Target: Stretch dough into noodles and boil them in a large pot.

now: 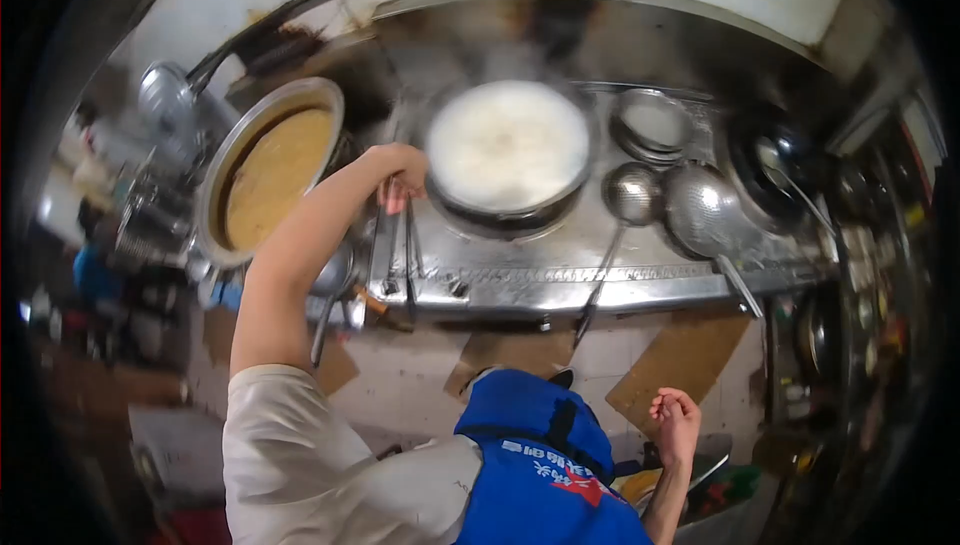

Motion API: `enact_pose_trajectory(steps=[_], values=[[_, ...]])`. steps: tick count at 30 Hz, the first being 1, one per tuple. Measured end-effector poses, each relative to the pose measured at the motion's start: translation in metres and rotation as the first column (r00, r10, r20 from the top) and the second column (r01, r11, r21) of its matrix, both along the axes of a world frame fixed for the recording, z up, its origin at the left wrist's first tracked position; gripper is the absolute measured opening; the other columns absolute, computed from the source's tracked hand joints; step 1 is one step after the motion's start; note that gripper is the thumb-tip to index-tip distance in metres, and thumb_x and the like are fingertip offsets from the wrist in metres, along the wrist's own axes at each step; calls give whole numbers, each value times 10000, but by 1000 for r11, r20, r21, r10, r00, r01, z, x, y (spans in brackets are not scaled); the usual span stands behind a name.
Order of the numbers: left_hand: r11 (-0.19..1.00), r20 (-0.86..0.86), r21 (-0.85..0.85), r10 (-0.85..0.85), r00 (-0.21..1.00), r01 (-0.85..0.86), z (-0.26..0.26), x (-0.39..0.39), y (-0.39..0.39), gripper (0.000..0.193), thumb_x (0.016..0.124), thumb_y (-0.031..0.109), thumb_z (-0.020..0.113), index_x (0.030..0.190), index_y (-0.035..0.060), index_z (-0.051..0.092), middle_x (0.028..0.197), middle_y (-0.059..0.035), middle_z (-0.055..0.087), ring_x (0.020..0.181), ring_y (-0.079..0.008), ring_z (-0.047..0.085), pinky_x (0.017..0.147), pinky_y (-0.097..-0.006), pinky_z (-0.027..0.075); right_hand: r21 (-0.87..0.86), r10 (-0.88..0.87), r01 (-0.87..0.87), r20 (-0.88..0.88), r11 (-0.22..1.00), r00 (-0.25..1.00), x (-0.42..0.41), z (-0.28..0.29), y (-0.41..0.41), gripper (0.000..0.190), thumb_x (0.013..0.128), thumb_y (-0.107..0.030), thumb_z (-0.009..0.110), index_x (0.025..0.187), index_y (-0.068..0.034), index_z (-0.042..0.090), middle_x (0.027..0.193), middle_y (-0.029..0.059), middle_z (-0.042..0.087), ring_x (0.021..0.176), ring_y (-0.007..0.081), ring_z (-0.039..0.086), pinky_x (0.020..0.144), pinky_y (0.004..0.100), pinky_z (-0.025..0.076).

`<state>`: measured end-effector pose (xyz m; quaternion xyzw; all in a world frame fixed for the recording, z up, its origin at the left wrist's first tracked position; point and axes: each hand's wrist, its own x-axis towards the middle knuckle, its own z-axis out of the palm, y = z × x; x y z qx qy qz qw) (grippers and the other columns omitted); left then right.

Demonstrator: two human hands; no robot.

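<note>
My left hand [403, 176] is stretched out over the steel stove top, fingers pointing down, between two large pots. Long thin dark utensils [409, 260] lie just below its fingers; whether it grips them is unclear. To its right stands a wide pot of whitish, steaming liquid [510, 146]. On its left is a large metal pot with yellowish-brown contents [281, 174], partly behind my forearm. My right hand [677, 425] hangs low beside my blue apron [540, 485], above the floor, fingers loosely curled with nothing visible in them.
A ladle [634, 196], a large perforated strainer [703, 207] and stacked round metal containers [654, 125] rest on the stove's right side. Beyond them is a dark wok [772, 170] with a ladle. Another ladle [335, 271] lies under my left arm. Brown cardboard pieces [675, 365] cover parts of the tiled floor.
</note>
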<state>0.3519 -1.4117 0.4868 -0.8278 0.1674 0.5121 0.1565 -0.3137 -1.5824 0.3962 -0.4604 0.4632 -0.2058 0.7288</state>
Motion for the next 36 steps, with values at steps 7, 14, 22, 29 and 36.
enact_pose_trajectory(steps=[7,14,22,29,36], values=[[913,331,-408,124,935,23,-77,-111,159,345,930,226,670,862,-109,715,775,-223,737,619,-286,746,600,-365,646,-148,659,-669,-116,728,743,123,-22,-1,178,1019,-36,532,1111,18,675,805,63,691,659,121,632,604,261,508],[763,274,-578,514,813,-288,-161,-212,205,443,998,351,608,912,-71,710,786,-218,739,662,-325,753,719,-414,627,-196,810,-792,16,578,587,210,8,88,203,1012,-22,531,1172,22,648,887,93,719,764,139,688,681,272,553],[-162,-584,-435,800,140,-886,-263,-208,217,651,972,497,660,1218,-95,547,1063,-237,683,869,-397,728,758,-517,641,-175,846,-841,-64,512,529,207,-16,159,203,1016,-33,545,1183,20,650,925,110,732,806,149,697,728,281,564],[-680,-932,-245,362,-26,-691,-291,-213,254,211,1053,159,595,1047,-42,658,925,-78,666,800,-145,620,679,-261,524,-190,808,-815,-135,547,574,213,-18,175,216,1010,-85,577,1181,17,661,920,114,746,809,165,716,743,302,578],[-765,-972,75,88,-219,-640,-106,-297,221,241,1048,145,594,1146,-74,610,968,-89,659,820,-139,629,659,-216,497,-732,736,-611,-229,302,637,273,45,184,381,970,-92,626,1351,-102,603,1123,118,652,919,260,710,786,354,589]])
